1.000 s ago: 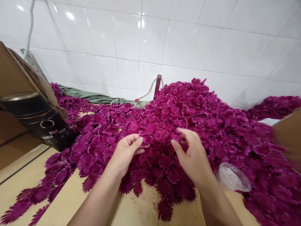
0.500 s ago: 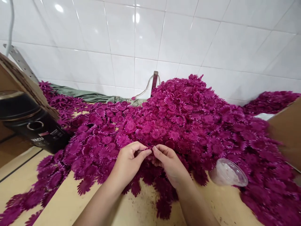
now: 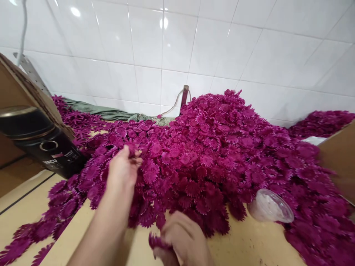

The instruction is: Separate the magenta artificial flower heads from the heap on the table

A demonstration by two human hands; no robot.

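A big heap of magenta artificial flower heads (image 3: 191, 159) with fringed petals covers the work surface. My left hand (image 3: 124, 166) reaches over the left part of the heap, its fingers closed on a small magenta flower piece (image 3: 132, 146), slightly blurred. Low in front of the heap, my right hand (image 3: 184, 236) is curled round a magenta flower head (image 3: 156, 242) that sticks out on its left side. Part of that flower is hidden by the fingers. The two hands are well apart.
A clear plastic cup (image 3: 270, 206) lies tilted at the right, against the flowers. At the left stands a black bottle (image 3: 52, 147) before a cardboard box (image 3: 24, 92). Another cardboard box (image 3: 340, 159) bounds the right side. White tiles (image 3: 216, 44) form the back wall.
My hands were together at the heap's front edge and have separated. The left moved up and left over the heap; the right dropped down toward me with a flower head.
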